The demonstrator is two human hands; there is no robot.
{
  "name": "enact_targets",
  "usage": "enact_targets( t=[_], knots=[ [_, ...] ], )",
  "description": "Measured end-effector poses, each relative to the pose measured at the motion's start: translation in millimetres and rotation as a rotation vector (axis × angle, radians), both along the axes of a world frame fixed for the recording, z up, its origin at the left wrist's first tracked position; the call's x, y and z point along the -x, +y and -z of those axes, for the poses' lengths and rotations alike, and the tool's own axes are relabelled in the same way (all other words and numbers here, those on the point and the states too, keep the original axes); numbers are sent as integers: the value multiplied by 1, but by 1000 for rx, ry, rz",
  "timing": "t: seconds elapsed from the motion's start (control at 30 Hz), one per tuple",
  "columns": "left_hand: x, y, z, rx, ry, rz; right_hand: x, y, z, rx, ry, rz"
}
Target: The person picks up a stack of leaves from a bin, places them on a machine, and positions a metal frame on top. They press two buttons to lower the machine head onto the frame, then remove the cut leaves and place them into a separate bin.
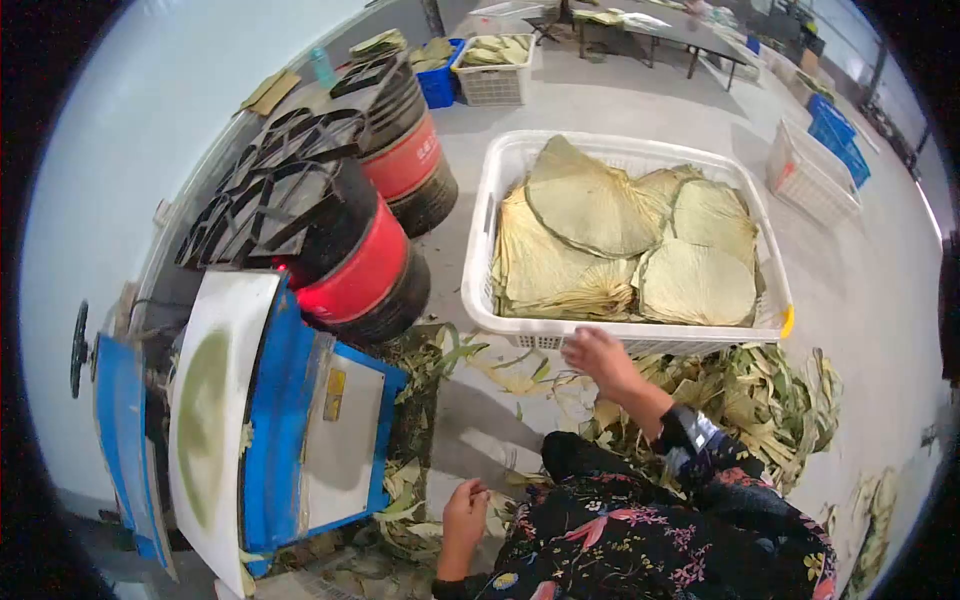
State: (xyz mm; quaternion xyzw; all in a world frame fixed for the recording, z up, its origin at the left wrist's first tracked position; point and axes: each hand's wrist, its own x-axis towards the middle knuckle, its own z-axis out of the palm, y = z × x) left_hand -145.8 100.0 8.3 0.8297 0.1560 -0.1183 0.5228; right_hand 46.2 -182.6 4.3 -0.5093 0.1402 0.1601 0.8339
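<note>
Grey concrete floor [640,110], smooth and dusty, littered near me with torn green leaf scraps [760,400].

Far left: blue metal press machine [290,420] with a white, rounded-rectangular plate [215,400] stained green in a fan outline.

Behind it: two black drums with red bands [370,270], each topped by stacked black fan-shaped metal frames [270,200].

Low centre: my left hand [466,500], fingers curled loosely inward, close to my lap; I cannot tell whether it grips anything.

Centre: my right hand [598,357], fingers bent, resting on the near rim of the white plastic basket [480,250], not closed around anything. The basket has latticed walls and holds flat, ribbed, fan-shaped dried leaves [600,230], pale yellow-green, overlapping in layers.

Right: another white lattice basket [810,180] and blue crates [838,135], well apart from me.
</note>
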Motion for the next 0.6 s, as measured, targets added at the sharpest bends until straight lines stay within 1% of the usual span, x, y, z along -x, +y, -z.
enact_targets(
  t=[0.03, 0.07, 0.13, 0.17, 0.23, 0.3, 0.37, 0.4, 0.43, 0.5, 0.53, 0.6],
  knots=[
    [-10, -1, 4, -34, -34, 83, -17, -7, -2, -163, 29, 128],
    [-20, -3, 5, -42, -31, 94, -40, -14, 0, -171, 32, 139],
    [-47, -9, 5, -75, 10, 149, -90, -28, 16, -424, 122, 316],
    [-61, -10, 4, -82, 7, 161, -112, -32, 26, -431, 118, 327],
    [-82, -13, 3, -92, 31, 171, -154, -34, 45, -568, 172, 451],
    [-92, -9, 11, -63, 10, 166, -179, -31, 66, -581, 156, 466],
    [-114, -8, 8, -116, 90, 118, -214, -30, 96, -617, 200, 592],
    [-121, -8, 14, -39, 134, 35, -226, -31, 108, -597, 231, 605],
    [-131, -9, 13, -49, 146, 55, -236, -33, 128, -605, 240, 628],
    [-154, -18, 9, -94, 127, 65, -253, -41, 163, -570, 155, 670],
    [-166, -26, 3, -96, 161, 52, -261, -47, 164, -567, 151, 688],
    [-183, -30, 11, -72, 169, 50, -271, -50, 168, -621, 112, 770]
  ],
)
